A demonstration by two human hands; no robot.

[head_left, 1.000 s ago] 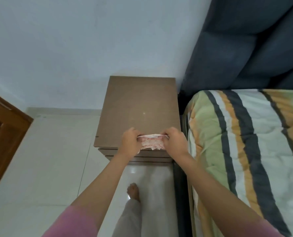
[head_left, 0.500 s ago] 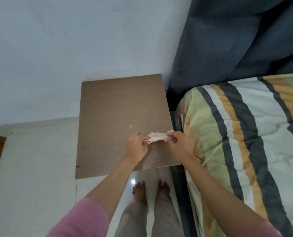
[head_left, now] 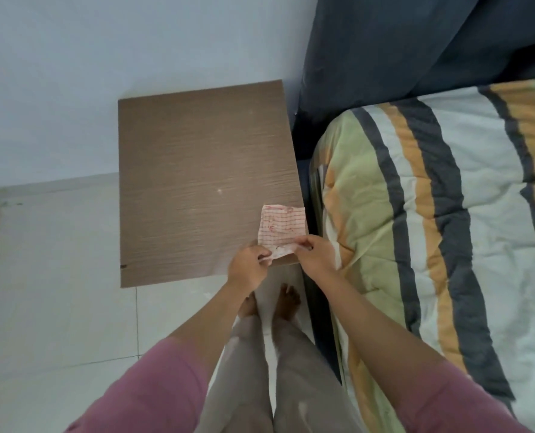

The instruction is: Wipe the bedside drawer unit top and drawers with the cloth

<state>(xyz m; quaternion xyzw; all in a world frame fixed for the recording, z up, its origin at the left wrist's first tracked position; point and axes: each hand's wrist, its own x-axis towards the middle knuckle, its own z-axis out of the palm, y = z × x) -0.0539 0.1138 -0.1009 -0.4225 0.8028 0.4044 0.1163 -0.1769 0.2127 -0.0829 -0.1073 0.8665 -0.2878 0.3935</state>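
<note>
Cloth (head_left: 281, 227) pinched by left hand (head_left: 248, 266) and right hand (head_left: 315, 255) over drawer unit (head_left: 197, 182).

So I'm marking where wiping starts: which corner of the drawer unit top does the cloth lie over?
The cloth covers the near corner on the bed side of the drawer unit top; the other three corners are bare.

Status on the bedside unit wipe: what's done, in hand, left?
Done: nothing visibly wiped; a pale speck sits on the drawer unit top. In hand: left hand and right hand pinch the cloth over the near right corner. Left: top and drawers, out of view.
</note>
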